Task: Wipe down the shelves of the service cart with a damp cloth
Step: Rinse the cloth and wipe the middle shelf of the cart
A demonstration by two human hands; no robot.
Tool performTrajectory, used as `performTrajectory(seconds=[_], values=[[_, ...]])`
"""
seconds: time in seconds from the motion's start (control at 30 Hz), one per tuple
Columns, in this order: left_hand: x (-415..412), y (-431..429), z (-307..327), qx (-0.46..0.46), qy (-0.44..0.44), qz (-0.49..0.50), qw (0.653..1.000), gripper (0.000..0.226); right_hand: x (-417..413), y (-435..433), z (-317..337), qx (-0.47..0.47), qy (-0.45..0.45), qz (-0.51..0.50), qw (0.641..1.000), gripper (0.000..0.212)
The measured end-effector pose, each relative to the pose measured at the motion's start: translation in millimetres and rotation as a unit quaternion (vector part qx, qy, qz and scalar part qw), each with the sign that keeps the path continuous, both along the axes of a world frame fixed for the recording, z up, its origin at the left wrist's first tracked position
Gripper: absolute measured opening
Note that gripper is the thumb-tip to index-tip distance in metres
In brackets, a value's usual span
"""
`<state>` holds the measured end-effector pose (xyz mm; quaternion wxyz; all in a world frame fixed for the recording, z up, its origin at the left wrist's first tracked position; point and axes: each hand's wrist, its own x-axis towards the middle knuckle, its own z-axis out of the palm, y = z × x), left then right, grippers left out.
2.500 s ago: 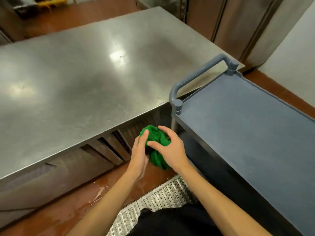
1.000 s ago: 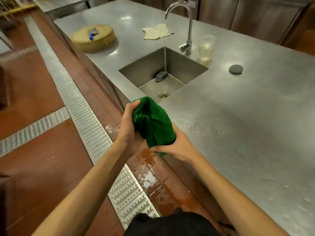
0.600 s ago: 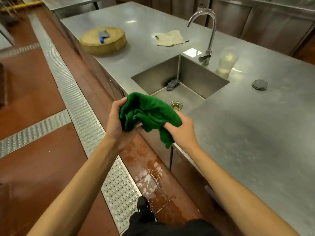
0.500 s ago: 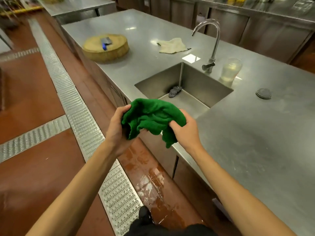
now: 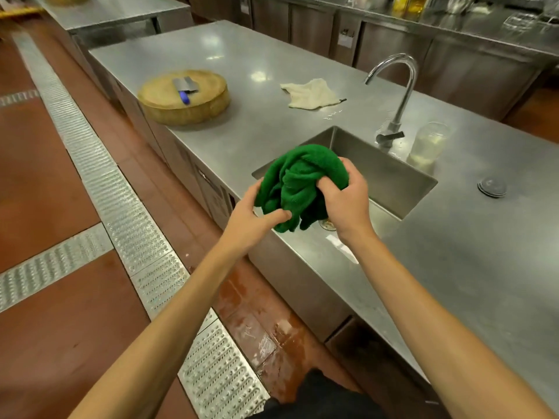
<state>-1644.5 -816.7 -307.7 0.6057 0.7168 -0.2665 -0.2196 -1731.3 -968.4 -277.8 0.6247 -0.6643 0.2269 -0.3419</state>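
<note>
Inspector: Grip, both hands. Left hand (image 5: 251, 219) and right hand (image 5: 348, 204) each have fingers curled into the green cloth (image 5: 299, 182), which is bunched into a loose wad between them. The left thumb presses into the lower fold. The right fingers dig into the upper right side.

Recorder: Location of the cloth?

Inspector: Held in the air over the near left corner of the sink (image 5: 393, 182). A tail of cloth hangs below the hands.

Recorder: Surroundings?

Inspector: The sink is set in a steel counter (image 5: 484, 267). A gooseneck faucet (image 5: 399, 86) stands at the far rim, with a clear plastic cup (image 5: 429, 143) just beside it to the right. A dark round disc (image 5: 491, 186) lies on the counter further right. Beyond the sink lies a crumpled pale rag (image 5: 311, 93). Left of it, a round wooden chopping block (image 5: 181, 107) carries a cleaver (image 5: 186, 86) with a blue handle. The floor is red tile with a metal drain grate (image 5: 121, 192), and wet patches show beside the counter base.
</note>
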Motion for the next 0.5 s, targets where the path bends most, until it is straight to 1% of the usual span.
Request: performTrajectory(seconds=[0.07,0.13,0.17,0.23,0.27,0.3,0.33,0.37,0.4,0.43,0.47,0.5], values=[[10,-20,4,-0.028,-0.014,-0.061,0.998,0.088,16,-5,-4,0.048,-0.005,-0.022,0.999,0.027],[17,-46,6,-0.056,-0.038,-0.13,0.989,0.104,32,-10,-8,0.133,-0.023,-0.02,0.991,0.032],[23,-59,5,-0.053,-0.051,-0.146,0.987,0.113,39,-14,-10,0.18,-0.031,-0.01,0.983,0.033],[41,-82,0,-0.004,-0.069,-0.128,0.989,0.141,49,-29,-13,0.268,-0.047,0.043,0.961,0.034],[52,-92,-2,0.022,-0.081,-0.116,0.99,0.151,52,-40,-15,0.3,-0.056,0.087,0.948,0.036],[63,-103,-5,0.039,-0.092,-0.109,0.989,0.156,52,-52,-17,0.309,-0.061,0.133,0.94,0.041],[73,-115,-7,0.047,-0.1,-0.108,0.988,0.155,53,-65,-20,0.302,-0.065,0.173,0.935,0.047],[83,-128,-9,0.052,-0.104,-0.105,0.988,0.15,54,-79,-21,0.285,-0.067,0.202,0.934,0.052],[91,-140,-10,0.053,-0.106,-0.097,0.988,0.139,55,-90,-21,0.26,-0.06,0.217,0.939,0.053],[98,-153,-11,0.055,-0.108,-0.085,0.989,0.125,57,-102,-22,0.219,-0.04,0.212,0.952,0.053],[105,-167,-11,0.065,-0.111,-0.076,0.989,0.111,58,-114,-20,0.159,-0.004,0.188,0.969,0.053],[111,-180,-11,0.081,-0.113,-0.07,0.988,0.1,58,-128,-18,0.082,0.052,0.146,0.984,0.054]])
